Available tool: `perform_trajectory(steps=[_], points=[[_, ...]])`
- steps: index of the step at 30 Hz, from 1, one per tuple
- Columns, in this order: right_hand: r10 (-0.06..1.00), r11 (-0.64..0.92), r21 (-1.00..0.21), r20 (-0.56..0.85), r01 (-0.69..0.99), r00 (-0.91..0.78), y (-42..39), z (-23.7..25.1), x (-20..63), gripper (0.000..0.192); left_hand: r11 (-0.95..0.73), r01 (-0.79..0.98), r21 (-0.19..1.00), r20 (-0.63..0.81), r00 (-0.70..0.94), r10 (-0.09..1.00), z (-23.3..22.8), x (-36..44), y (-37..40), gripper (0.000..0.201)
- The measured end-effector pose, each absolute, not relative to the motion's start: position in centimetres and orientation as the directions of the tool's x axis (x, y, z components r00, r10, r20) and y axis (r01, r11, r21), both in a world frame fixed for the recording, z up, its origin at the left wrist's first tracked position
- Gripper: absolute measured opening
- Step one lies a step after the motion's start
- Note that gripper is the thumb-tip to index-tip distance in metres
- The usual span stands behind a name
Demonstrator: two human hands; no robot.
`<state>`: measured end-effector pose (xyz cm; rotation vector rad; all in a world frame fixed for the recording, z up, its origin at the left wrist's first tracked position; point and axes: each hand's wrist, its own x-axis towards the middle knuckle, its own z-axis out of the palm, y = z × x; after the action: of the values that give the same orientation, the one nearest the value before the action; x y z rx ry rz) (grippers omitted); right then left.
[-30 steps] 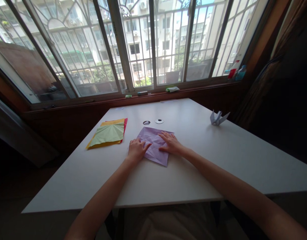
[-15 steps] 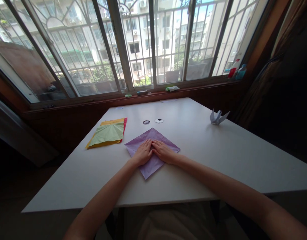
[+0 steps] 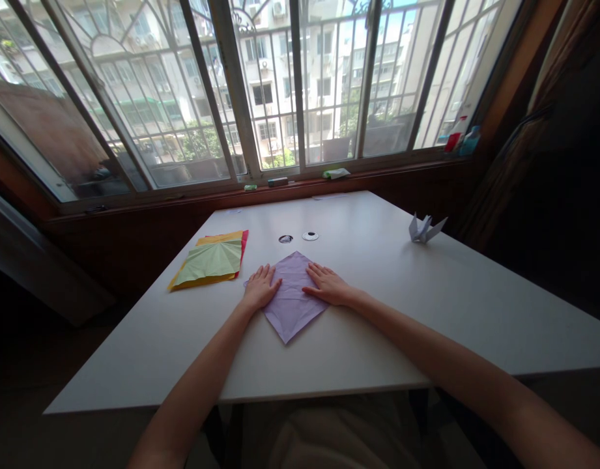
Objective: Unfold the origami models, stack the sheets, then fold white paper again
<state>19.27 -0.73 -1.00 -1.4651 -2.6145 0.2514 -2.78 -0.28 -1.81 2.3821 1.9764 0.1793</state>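
Both hands (image 3: 294,288) now spread apart, flat, palms down on creased lilac paper (image 3: 292,301).

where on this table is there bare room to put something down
Bare white table runs from the right hand to the folded white paper crane, and along the near edge. Crowded: purple paper sheet, left hand, stacked coloured papers.

Home room, likely apartment: white worktop (image 3: 427,312) set against wide barred bay window (image 3: 280,85), residential blocks outside, wooden sill (image 3: 300,185) with bottles (image 3: 460,140), dark curtain (image 3: 563,130) right, coloured craft paper stack (image 3: 212,264).
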Motion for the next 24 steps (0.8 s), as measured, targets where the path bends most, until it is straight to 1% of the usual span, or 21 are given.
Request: perform_trajectory(steps=[4, 6, 8, 9, 11, 12, 13, 14, 15, 17, 19, 21, 24], points=[[0.855, 0.509, -0.227, 0.025, 0.83, -0.517, -0.4, -0.9, 20.1, 0.086, -0.158, 0.981, 0.109, 0.086, 0.149, 0.985, -1.6, -3.4, 0.1, 0.056], [0.869, 0.49, -0.233, 0.046, 0.84, -0.493, -0.2, -0.8, 20.6, 0.087, -0.168, 0.98, 0.107, 0.145, 0.151, 0.978, -1.3, -3.2, -0.2, 0.053], [0.893, 0.451, -0.223, 0.122, 0.864, -0.434, 0.0, -0.6, 20.9, 0.082, -0.163, 0.982, 0.096, 0.236, 0.137, 0.962, -0.8, -2.9, -0.7, 0.047], [0.896, 0.436, -0.214, 0.189, 0.874, -0.401, 0.0, -0.6, 21.0, 0.075, -0.15, 0.985, 0.09, 0.283, 0.119, 0.952, -0.5, -2.8, -1.0, 0.046], [0.868, 0.444, -0.198, 0.336, 0.874, -0.364, -0.1, -0.4, 20.9, 0.055, -0.127, 0.988, 0.083, 0.367, 0.088, 0.926, 0.0, -2.3, -1.5, 0.041], [0.844, 0.467, -0.196, 0.392, 0.862, -0.367, -0.2, -0.3, 20.8, 0.048, -0.149, 0.985, 0.087, 0.402, 0.102, 0.91, 0.1, -2.0, -1.8, 0.036], [0.82, 0.496, -0.2, 0.426, 0.845, -0.381, -0.5, -0.2, 20.5, 0.045, -0.207, 0.973, 0.098, 0.43, 0.146, 0.891, 0.2, -1.7, -2.0, 0.03], [0.802, 0.527, -0.207, 0.441, 0.824, -0.402, -0.7, -0.2, 20.1, 0.043, -0.293, 0.949, 0.112, 0.449, 0.215, 0.867, 0.2, -1.2, -2.2, 0.025], [0.79, 0.555, -0.217, 0.439, 0.803, -0.427, -1.1, -0.2, 19.7, 0.042, -0.393, 0.91, 0.128, 0.451, 0.3, 0.84, 0.0, -0.8, -2.3, 0.026], [0.771, 0.6, -0.224, 0.421, 0.768, -0.479, -1.8, -0.4, 18.8, 0.041, -0.552, 0.818, 0.159, 0.398, 0.459, 0.794, -0.5, 0.1, -2.5, 0.035], [0.75, 0.639, -0.21, 0.385, 0.74, -0.538, -2.5, -0.9, 17.9, 0.042, -0.605, 0.775, 0.183, 0.294, 0.545, 0.786, -1.1, 0.9, -2.6, 0.041], [0.749, 0.648, -0.205, 0.347, 0.734, -0.564, -2.9, -1.5, 17.4, 0.043, -0.578, 0.794, 0.189, 0.197, 0.546, 0.814, -1.6, 1.4, -2.6, 0.046], [0.774, 0.625, -0.213, 0.298, 0.751, -0.559, -2.7, -2.2, 17.1, 0.046, -0.502, 0.847, 0.176, 0.121, 0.488, 0.865, -1.7, 1.5, -2.5, 0.048]])
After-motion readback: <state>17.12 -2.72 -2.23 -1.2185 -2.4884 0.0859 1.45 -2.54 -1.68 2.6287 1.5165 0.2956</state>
